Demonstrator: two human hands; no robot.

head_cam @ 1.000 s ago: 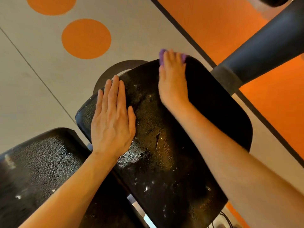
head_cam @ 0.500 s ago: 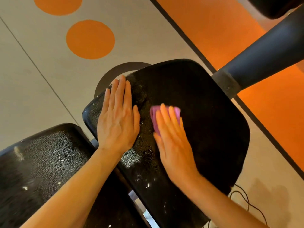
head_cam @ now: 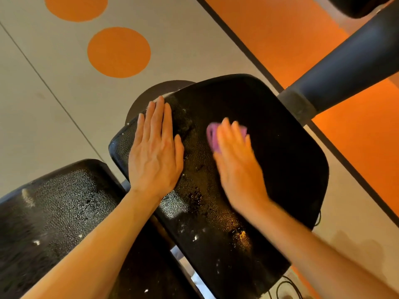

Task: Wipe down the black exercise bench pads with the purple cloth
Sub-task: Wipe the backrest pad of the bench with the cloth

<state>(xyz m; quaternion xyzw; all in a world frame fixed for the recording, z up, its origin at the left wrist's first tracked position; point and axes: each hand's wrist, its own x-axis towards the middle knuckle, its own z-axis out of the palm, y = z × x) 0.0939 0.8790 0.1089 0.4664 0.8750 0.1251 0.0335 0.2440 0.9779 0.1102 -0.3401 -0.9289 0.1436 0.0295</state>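
**Purple cloth under your R hand, mid seat pad**

Purple cloth (head_cam: 212, 135) is a small folded microfibre wad, pinned flat under your right hand (head_cam: 236, 167) near the middle of the larger black textured vinyl seat pad (head_cam: 280, 160). Only its left edge & a bit past your fingertips show; the rest is hidden by the hand.

Nearest you, bottom left: the second black textured vinyl pad (head_cam: 60, 212), covered in fine droplets w/ a few white specks. Your L forearm crosses over its right edge. A narrow gap separates it from the seat pad.

Next out, your left hand (head_cam: 154, 156) lies palm-down on the seat pad's left side, fingers straight & close together, thumb out to the right, holding nothing. Tips reach the pad's far-left edge.

Your R hand is blurred; fingers look extended & fairly close together, pressing the cloth down rather than curled round it. Hands are near each other, not touching.

Seat pad: wet sheen & droplets on the left and near parts, darker & plain on the right.

Beyond: dark round metal frame tube (head_cam: 345, 67) runs up to the right. Farthest: grey floor (head_cam: 54, 83) w/ orange circles (head_cam: 118, 52), orange floor area (head_cam: 280, 29) past a dark stripe.
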